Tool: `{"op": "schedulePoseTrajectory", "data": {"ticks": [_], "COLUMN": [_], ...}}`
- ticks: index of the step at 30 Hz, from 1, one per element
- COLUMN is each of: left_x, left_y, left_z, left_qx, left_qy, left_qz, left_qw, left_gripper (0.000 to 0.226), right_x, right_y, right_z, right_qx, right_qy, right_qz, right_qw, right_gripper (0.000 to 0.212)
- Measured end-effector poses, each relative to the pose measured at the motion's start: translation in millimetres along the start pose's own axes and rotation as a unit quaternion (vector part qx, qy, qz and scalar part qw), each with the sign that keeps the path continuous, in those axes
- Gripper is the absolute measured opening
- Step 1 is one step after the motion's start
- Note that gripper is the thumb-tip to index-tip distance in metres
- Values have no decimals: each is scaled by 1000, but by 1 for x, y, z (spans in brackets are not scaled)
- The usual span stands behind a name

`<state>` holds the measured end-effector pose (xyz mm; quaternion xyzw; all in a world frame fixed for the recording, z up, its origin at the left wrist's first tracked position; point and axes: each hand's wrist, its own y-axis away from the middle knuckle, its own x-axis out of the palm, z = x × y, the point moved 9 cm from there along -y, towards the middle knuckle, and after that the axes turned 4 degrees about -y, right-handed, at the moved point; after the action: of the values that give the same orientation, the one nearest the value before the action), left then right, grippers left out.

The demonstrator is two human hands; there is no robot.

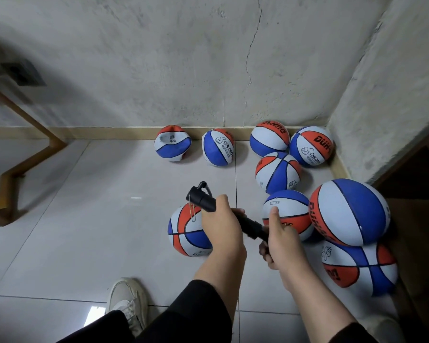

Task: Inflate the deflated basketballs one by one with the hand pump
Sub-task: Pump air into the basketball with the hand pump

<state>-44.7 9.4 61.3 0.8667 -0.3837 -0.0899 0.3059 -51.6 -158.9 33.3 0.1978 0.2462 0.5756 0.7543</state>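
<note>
Basketballs [278, 172] in red, white and blue lie scattered on a tiled floor [84, 219] in a concrete corner.

A person's left hand [221, 224] grips the black pump [203, 201] barrel while the right hand [280, 241] curls round its handle, thumb raised; the pump is held above the floor among the balls.

The pump [223, 214] handle is hidden inside the right hand [280, 243].

Balls on the floor [84, 219] in a wall corner.
Four balls [269, 138] line the back wall [159, 58]; others cluster right, one stacked on another; the pump [208, 204] lies between, above a nearer ball [186, 233].
</note>
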Motion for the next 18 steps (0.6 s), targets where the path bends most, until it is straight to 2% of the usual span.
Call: {"op": "schedulePoseTrajectory", "data": {"ticks": [4, 7, 11, 15, 18], "left_x": [-17, -18, -12, -2, -2], "left_y": [-19, -22, -11, 1, 4], "left_z": [-15, -16, -5, 3, 6], "left_qx": [4, -2, 0, -4, 4], "left_qy": [6, 18, 37, 49, 38], "left_qz": [-44, -46, -56, -43, -41], "left_qw": [999, 999, 998, 998, 998], "left_gripper": [31, 23, 15, 21, 23], "right_x": [-19, -21, -5, 12, 17], "right_y": [-6, -5, -10, -6, 0], "right_z": [-8, -13, -5, 11, 15], "right_qx": [15, 17, -22, -70, -82], "right_qy": [-4, 0, 57, 74, 81], "right_qz": [-9, -11, -4, -3, 7], "right_qw": [1000, 1000, 998, 995, 993], "right_gripper": [71, 71, 68, 77, 71]}}
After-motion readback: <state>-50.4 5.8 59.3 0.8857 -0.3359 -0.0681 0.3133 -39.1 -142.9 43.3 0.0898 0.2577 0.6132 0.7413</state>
